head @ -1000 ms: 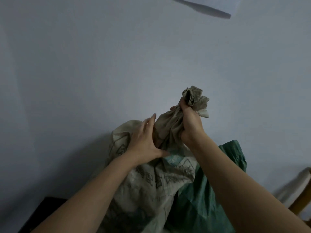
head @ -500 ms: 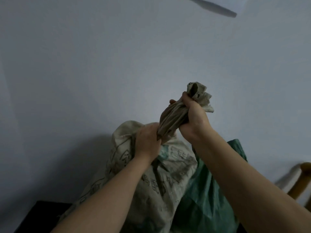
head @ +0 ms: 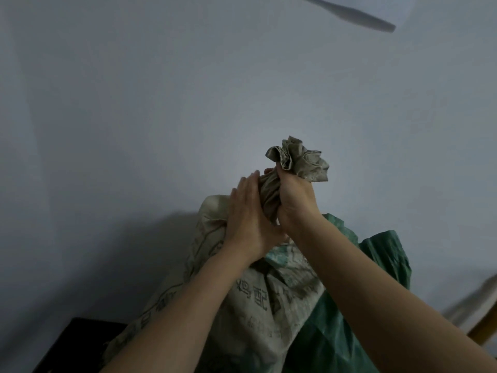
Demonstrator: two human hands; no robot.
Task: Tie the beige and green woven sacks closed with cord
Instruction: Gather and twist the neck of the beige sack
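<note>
A beige woven sack with dark printed characters stands against a pale wall. Its top is bunched into a twisted neck with a ruffled mouth above. My right hand grips that neck just under the ruffle. My left hand lies against the left side of the neck, fingers straight and pointing up. A green woven sack stands behind and to the right of the beige one, partly hidden by my right forearm. No cord is visible.
A dark box or case sits at the lower left beside the beige sack. A yellowish wooden piece shows at the right edge. The pale wall fills the background.
My left hand let go of the neck's base, where it was curled half a second ago, and now lies flat higher along the neck. My right hand kept its grip.
</note>
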